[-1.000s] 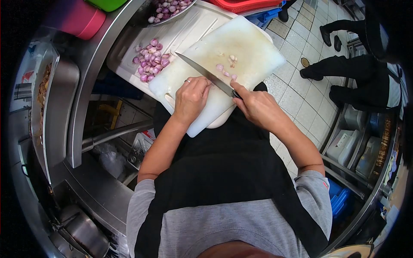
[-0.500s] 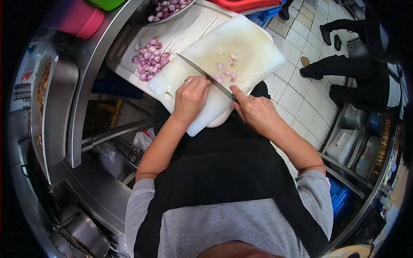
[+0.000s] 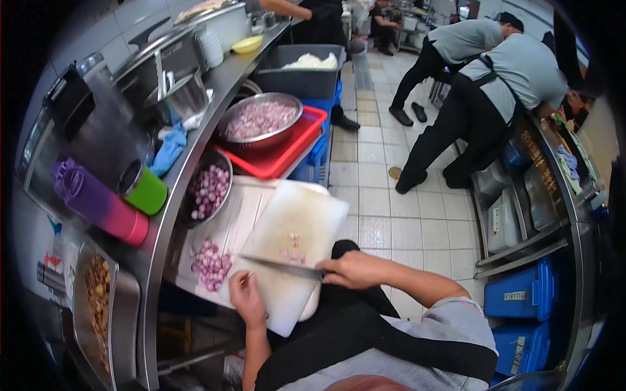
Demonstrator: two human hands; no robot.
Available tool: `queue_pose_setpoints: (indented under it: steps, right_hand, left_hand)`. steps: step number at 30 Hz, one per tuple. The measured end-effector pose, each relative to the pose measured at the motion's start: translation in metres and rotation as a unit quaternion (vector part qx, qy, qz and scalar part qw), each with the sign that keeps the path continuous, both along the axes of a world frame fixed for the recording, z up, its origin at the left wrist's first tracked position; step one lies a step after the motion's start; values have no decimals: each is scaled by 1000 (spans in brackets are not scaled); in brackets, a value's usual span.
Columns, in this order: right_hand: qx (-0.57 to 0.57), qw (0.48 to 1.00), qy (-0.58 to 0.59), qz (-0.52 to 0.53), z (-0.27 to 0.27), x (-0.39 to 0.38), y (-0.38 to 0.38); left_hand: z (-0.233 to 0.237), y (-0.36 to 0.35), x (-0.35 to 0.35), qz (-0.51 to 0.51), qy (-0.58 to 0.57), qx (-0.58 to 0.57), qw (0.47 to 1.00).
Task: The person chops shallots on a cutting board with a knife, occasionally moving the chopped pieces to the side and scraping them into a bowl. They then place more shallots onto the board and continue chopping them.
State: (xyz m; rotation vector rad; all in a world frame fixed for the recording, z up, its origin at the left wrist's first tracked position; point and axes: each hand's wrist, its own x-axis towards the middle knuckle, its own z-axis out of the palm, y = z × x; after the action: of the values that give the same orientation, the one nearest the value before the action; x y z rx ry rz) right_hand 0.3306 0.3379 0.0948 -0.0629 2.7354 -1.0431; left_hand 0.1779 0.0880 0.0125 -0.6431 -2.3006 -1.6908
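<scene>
My right hand (image 3: pixel 355 269) is wrapped round the handle of a kitchen knife (image 3: pixel 282 266). The long blade points left across a white cutting board (image 3: pixel 313 212). My left hand (image 3: pixel 248 301) is closed near the board's left edge, just below the knife tip; its fingertips pinch something small that I cannot make out. Cut shallot pieces (image 3: pixel 293 254) lie on the board beyond the blade. Left of the board, a pile of purple shallots (image 3: pixel 211 266) rests on a cream tray (image 3: pixel 244 195).
A bowl of shallots (image 3: pixel 212 189) stands behind the pile. Farther back, a steel colander (image 3: pixel 264 120) of shallots sits in a red basket (image 3: pixel 306 140). A steel shelf edge (image 3: pixel 179 176) runs along the left. Two co-workers (image 3: pixel 479 91) bend over the right-hand counter.
The view has tilted up, bringing the aisle and co-workers into sight. My left hand has come away from the blade toward the shallot pile. The knife stays in my right hand.
</scene>
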Motion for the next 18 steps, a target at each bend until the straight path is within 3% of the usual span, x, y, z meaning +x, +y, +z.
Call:
queue_pose_setpoints:
  steps: [2,6,18]
  right_hand:
    - [-23,998,2,55,2,10,3]
    - [-47,992,-6,116,-16,4,9]
    - [6,999,38,-10,-39,-55,64]
  left_hand:
    - [-16,-13,-11,26,-33,103,994]
    - [-12,-22,-13,13,-159,154,975]
    - [-21,-23,-17,0,-122,141,982]
